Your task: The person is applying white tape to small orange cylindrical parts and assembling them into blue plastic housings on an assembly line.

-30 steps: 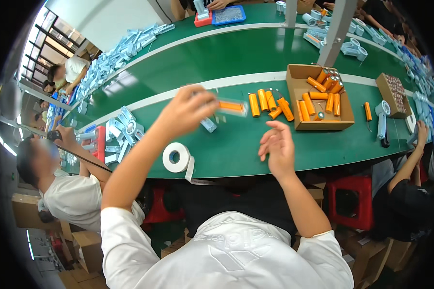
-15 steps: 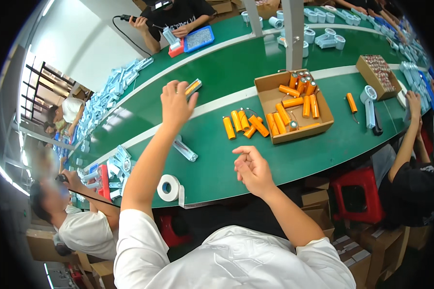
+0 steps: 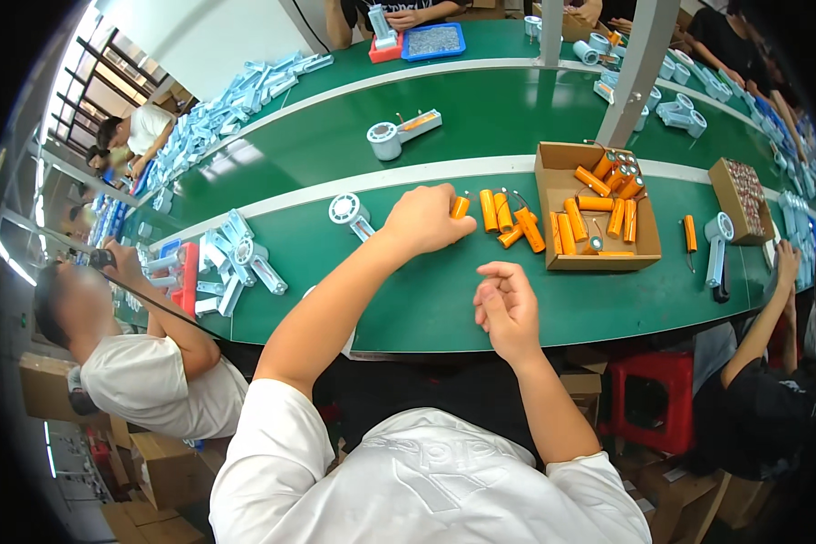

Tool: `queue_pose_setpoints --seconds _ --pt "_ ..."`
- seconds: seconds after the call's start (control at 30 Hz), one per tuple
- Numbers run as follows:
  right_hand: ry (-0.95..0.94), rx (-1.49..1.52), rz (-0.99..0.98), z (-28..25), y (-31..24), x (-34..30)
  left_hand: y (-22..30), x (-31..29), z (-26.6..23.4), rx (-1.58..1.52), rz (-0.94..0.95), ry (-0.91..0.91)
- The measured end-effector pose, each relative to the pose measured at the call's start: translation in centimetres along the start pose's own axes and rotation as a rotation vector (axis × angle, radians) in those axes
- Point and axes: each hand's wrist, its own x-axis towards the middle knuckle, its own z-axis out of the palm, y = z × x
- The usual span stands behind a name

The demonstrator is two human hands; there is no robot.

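Well apart from each other, two bare hands are over the green table (image 3: 417, 322). The left hand (image 3: 423, 220) is palm down at the leftmost orange cell (image 3: 461, 208), its fingers against or just beside the cell's left side; I cannot tell whether they have closed on it, as they cover part of it. The right hand (image 3: 508, 313) is near the table's front edge, fingers loosely bent, with nothing visible in it. The step in hand looks to be picking up that cell, and the next move seems to call for a secure pinch that leaves its neighbours undisturbed. Just to its right lie several loose cells (image 3: 489, 211), and past them an open carton (image 3: 607, 263) holds more. To the left, a light-blue housing (image 3: 344, 208) shows its round end, partly hidden by the left forearm (image 3: 331, 304). Across the white rail (image 3: 490, 169) lies a far housing (image 3: 384, 140) with something orange in its handle. Farther left, a heap of housings (image 3: 236, 249) sits beside a red holder (image 3: 189, 272); far right are a lone cell (image 3: 690, 233) and a co-worker's hand (image 3: 787, 261)
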Motion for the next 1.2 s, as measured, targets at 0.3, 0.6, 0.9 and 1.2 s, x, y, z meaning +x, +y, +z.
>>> queue_pose_setpoints --seconds 0.3,0.6,0.9,1.2 --pt "-0.009 0.095 -0.206 3.7 -1.6 0.0 -1.2 -15.0 1.6 -0.892 0.223 0.002" --pt "-0.270 0.238 0.004 5.6 -0.3 -1.5 -3.2 -22.2 5.0 -1.129 0.126 0.168" --pt "-0.422 -0.071 0.202 7.2 -3.7 -3.0 -5.1 -23.6 5.0 -1.091 0.118 0.283" --pt "-0.507 -0.772 -0.320 8.1 -1.8 -4.3 -5.6 -24.2 5.2 -1.121 0.103 0.323"
